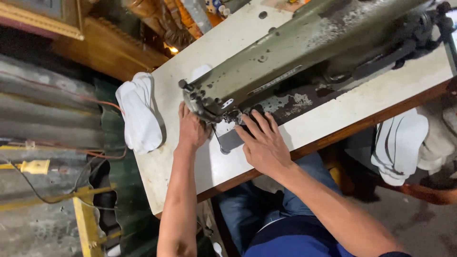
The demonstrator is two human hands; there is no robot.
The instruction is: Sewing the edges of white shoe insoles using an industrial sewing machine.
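A worn olive-green sewing machine [304, 43] lies across a cream table [181, 162]. My left hand [192, 129] rests flat on the table just left of the machine's needle end [209, 102], its fingers partly under the head. My right hand [263, 140] lies with fingers spread on the dark metal plate [233, 139] below the needle, fingertips close to the presser foot. Whatever sits under the needle is hidden by the machine head and my fingers. Neither hand grips anything that I can see.
A stack of white fabric pieces [139, 112] hangs over the table's left edge. More white pieces [397, 145] lie on the right below the table's wooden front edge. Corrugated metal sheeting [43, 109] and a yellow frame [85, 219] stand at the left.
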